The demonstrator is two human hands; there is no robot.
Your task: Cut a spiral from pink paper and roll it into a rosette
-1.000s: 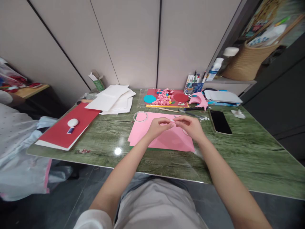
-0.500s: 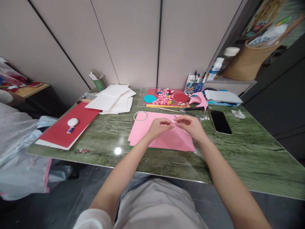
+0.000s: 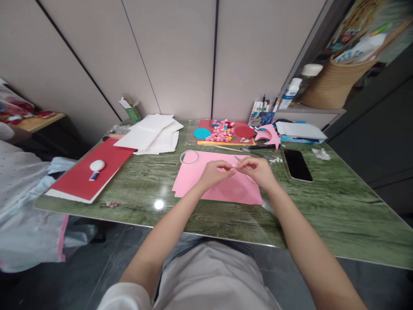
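Above a pink paper sheet (image 3: 190, 181), my left hand (image 3: 214, 174) and my right hand (image 3: 258, 171) meet fingertip to fingertip. Both pinch one small pink paper piece (image 3: 234, 165), mostly covered by the fingers, so its exact shape is unclear. A roll of tape (image 3: 189, 151) lies on the sheet's upper left corner. Part of another ring-like edge shows beneath my right hand. Beyond the hands, a heap of small folded pink paper pieces (image 3: 221, 131), with a few blue and yellow ones, rests on a red sheet.
White papers (image 3: 146, 131) and a red sheet (image 3: 97, 165) bearing a white round object (image 3: 97, 165) lie left. A phone (image 3: 297, 165), pink paper scrap (image 3: 270, 134) and pen box (image 3: 262, 114) are right. Another person's clothing (image 3: 19, 181) shows at far left.
Both hands stay in nearly the same place, with the fingertips shifting slightly around the small pink piece. The whole view has moved slightly; nothing else differs.
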